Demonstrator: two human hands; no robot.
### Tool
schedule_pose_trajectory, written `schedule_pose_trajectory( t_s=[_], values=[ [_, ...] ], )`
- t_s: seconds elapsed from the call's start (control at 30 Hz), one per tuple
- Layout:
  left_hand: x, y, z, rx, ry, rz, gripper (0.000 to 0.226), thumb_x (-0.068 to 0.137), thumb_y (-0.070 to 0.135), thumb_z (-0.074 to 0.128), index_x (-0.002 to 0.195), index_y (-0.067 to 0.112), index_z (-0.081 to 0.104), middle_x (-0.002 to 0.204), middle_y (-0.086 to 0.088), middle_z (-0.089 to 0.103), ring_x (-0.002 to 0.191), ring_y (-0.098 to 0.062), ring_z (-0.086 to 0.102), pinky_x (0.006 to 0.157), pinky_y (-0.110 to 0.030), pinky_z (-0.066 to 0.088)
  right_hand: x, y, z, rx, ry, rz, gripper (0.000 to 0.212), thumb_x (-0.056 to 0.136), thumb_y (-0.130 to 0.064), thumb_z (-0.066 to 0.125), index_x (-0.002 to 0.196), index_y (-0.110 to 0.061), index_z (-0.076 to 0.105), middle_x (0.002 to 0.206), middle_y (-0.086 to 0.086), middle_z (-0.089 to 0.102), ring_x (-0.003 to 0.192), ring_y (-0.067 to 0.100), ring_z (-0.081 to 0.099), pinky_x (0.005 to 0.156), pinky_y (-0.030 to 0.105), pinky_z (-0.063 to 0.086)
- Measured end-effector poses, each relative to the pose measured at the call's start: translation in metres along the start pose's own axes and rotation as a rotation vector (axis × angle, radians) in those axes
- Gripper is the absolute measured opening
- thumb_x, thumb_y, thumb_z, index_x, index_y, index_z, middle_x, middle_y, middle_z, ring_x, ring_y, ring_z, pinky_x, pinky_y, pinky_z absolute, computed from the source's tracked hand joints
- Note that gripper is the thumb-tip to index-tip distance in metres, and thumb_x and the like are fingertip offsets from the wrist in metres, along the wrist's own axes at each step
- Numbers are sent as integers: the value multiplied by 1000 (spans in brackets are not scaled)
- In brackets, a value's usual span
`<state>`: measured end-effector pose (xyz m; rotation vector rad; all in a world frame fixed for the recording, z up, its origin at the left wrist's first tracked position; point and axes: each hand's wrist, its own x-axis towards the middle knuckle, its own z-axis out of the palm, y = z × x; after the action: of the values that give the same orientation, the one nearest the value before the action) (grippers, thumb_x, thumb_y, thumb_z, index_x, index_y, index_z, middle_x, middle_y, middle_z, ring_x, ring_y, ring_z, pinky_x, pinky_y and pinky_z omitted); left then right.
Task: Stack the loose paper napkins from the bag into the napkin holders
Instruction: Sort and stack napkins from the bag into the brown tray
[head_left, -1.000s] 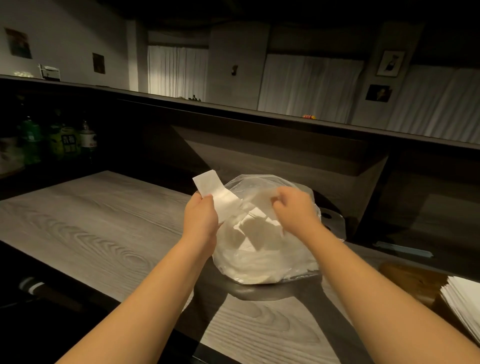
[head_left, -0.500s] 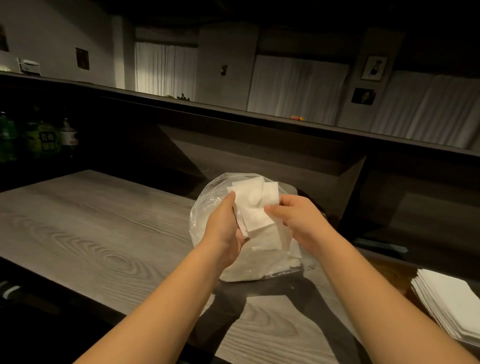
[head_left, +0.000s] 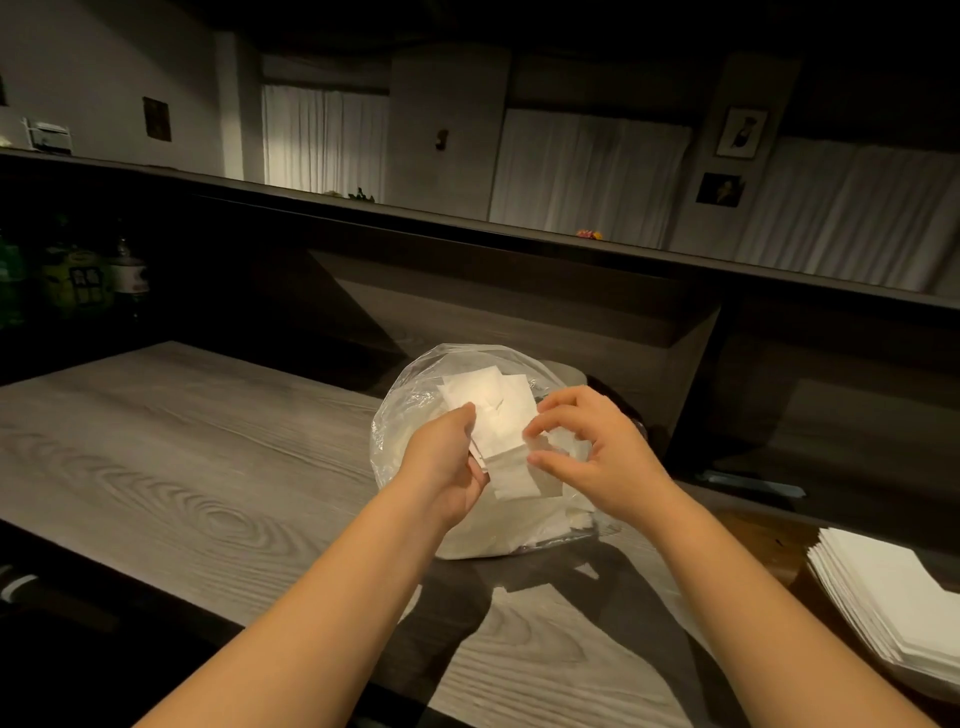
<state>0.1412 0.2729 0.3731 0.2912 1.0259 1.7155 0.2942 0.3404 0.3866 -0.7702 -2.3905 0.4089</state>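
Note:
A clear plastic bag (head_left: 415, 410) full of loose white napkins stands on the grey wooden counter (head_left: 182, 467). In front of the bag, my left hand (head_left: 447, 467) grips a small bunch of white napkins (head_left: 493, 421) by its left edge. My right hand (head_left: 592, 452) is at the bunch's right edge, with fingertips and thumb pinching the lower napkins. A neat stack of white napkins (head_left: 893, 597) lies at the right edge of the view. No napkin holder is clearly visible.
A raised dark bar ledge (head_left: 519, 244) runs behind the counter. Bottles (head_left: 78, 280) stand in shadow at far left. A dark round object (head_left: 613, 395) sits partly hidden behind the bag. The counter's front edge drops into darkness at lower left.
My left hand brought its napkin from the left to the front of the bag. Both hands now hold a gathered bunch of napkins together, and the view has shifted slightly.

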Motion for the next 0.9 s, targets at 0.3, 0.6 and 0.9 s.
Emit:
schedule_pose_trajectory(
  t_s=[0.3,0.6,0.9],
  values=[
    [-6,0,1,-60,-71,-7,30,105,12,42,130,-1,51,110,-21,71,88,-32,74,61,-40,62,3,2,2,-200,89,-113,6,90,-27,69,89,-30,74,116,-20,50,113,-1,32,89,3,22],
    [3,2,-8,-49,-39,33,35,106,18,41,136,3,48,124,-19,65,103,-33,69,82,-51,58,2,-11,-53,287,70,-24,11,81,-6,75,76,-16,77,101,-14,66,95,15,62,86,29,54],
    [4,8,-10,298,47,225,22,104,27,43,100,21,64,109,-4,67,103,-25,63,97,-43,51,18,-16,-67,376,-142,220,9,86,3,63,80,-2,65,87,4,73,84,26,66,80,33,55]
  ],
)
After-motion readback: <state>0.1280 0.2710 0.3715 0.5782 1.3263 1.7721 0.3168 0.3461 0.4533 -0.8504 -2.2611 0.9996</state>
